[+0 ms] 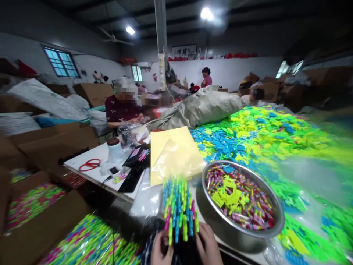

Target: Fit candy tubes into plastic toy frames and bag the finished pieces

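Observation:
In front of me, at the table's near edge, is a bundle of slim plastic sticks (179,208) in yellow, green, blue and pink, standing in rows. My left hand (162,248) is closed on the left side of its near end, thumb and fingers together. On the opposite side my right hand (207,244) grips the near right edge, with fingers curled in. Beyond the bundle lie a yellow sheet (169,147) and clear plastic film (179,160). A metal bowl (280,222) stands to the right, holding small multicoloured parts and yellow pieces.
Green, yellow and blue plastic pieces (261,136) are heaped across the table's right side. Red scissors (89,164), a lidded jar (113,149) and a black tray (135,162) are to the left. Filled boxes (55,221) stand below. A person (122,106) sits across the table.

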A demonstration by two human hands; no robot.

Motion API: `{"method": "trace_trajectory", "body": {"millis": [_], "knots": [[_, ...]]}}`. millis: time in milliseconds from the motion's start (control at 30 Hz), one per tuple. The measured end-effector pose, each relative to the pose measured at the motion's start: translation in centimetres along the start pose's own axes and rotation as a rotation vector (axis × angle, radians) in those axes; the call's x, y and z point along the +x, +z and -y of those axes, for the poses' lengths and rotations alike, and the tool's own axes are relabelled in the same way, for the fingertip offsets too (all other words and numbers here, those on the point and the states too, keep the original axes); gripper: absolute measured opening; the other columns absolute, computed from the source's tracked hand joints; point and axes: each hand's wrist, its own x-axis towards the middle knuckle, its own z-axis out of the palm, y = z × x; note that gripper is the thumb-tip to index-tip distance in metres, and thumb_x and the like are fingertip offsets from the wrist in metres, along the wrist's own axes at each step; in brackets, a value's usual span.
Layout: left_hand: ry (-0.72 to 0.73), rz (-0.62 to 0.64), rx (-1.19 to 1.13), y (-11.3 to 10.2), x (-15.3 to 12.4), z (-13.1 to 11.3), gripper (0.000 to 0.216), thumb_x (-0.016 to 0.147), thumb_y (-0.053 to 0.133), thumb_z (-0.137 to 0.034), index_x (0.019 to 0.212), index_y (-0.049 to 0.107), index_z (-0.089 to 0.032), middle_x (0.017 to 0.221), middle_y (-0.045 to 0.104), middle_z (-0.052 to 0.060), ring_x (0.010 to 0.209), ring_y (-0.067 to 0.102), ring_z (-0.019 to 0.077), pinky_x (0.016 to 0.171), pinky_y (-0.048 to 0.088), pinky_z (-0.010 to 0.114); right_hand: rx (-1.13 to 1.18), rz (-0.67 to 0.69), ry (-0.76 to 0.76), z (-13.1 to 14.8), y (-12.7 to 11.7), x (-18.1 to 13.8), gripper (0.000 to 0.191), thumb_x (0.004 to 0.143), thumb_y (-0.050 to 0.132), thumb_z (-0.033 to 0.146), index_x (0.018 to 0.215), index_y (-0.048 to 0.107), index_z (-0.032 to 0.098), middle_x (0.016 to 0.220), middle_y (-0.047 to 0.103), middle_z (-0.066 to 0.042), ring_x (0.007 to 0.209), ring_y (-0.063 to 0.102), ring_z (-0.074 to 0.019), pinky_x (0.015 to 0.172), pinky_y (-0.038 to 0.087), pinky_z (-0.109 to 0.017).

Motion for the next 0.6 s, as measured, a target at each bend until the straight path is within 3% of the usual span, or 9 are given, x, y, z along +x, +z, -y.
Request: {"method": "trace_trajectory", "body": {"millis": [67,133,233,367,467,600], "knots": [[-0.115,-0.036,-0.119,0.2,-1.0,0.5,0.040,0.049,0.071,-0.036,0.086,0.061,-0.024,0.092,0.065,0.007,0.090,0.062,0.0253,0.083,0.050,0.036,0.162,-0.112,0.211,-0.4,0.2,-2.5,0.030,0.076,0.057,0.035,0.103,0.062,0.023,0.106,0.062,-0.010,0.101,0.056,-0.0256,0.088,0.045,-0.038],[-0.167,-0.059,-0.225,0.8,-2.1,0.8,0.043,0.055,0.069,-0.036,0.094,0.056,-0.024,0.097,0.063,0.006,0.093,0.061,0.0218,0.086,0.048,0.034,0.386,-0.194,0.507,-0.5,0.9,-4.9,0.035,0.074,0.060,0.039,0.104,0.059,0.022,0.101,0.064,-0.010,0.094,0.060,-0.0250,0.081,0.048,-0.037],[-0.211,-0.044,-0.338,1.5,-3.4,0.8,0.040,0.065,0.062,-0.036,0.102,0.051,-0.026,0.100,0.060,0.004,0.096,0.059,0.0179,0.087,0.047,0.031,0.790,-0.112,0.822,0.7,2.2,-6.3,0.042,0.069,0.064,0.043,0.104,0.056,0.020,0.096,0.065,-0.010,0.087,0.063,-0.0252,0.071,0.051,-0.037],[-0.188,0.017,-0.280,1.3,-3.2,-0.1,0.032,0.069,0.056,-0.034,0.100,0.053,-0.026,0.093,0.063,0.004,0.088,0.062,0.0183,0.082,0.050,0.034,1.068,-0.002,0.848,2.3,3.1,-4.0,0.042,0.066,0.066,0.043,0.097,0.057,0.017,0.100,0.065,-0.012,0.100,0.059,-0.0279,0.080,0.049,-0.041],[-0.064,-0.076,-0.084,-0.3,-0.9,-1.3,0.023,0.068,0.053,-0.034,0.089,0.056,-0.024,0.082,0.064,0.005,0.075,0.063,0.0197,0.073,0.052,0.036,1.026,-0.014,0.855,2.0,3.3,-2.4,0.037,0.064,0.068,0.043,0.088,0.059,0.016,0.090,0.067,-0.009,0.088,0.064,-0.0259,0.073,0.052,-0.039],[0.076,-0.177,0.061,-2.9,4.1,-4.6,0.023,0.072,0.050,-0.031,0.091,0.052,-0.020,0.087,0.059,0.004,0.077,0.060,0.0162,0.079,0.049,0.035,1.040,0.000,0.868,1.1,2.6,-2.7,0.038,0.058,0.075,0.034,0.088,0.061,0.016,0.077,0.067,-0.005,0.069,0.065,-0.0222,0.067,0.053,-0.038]]}}
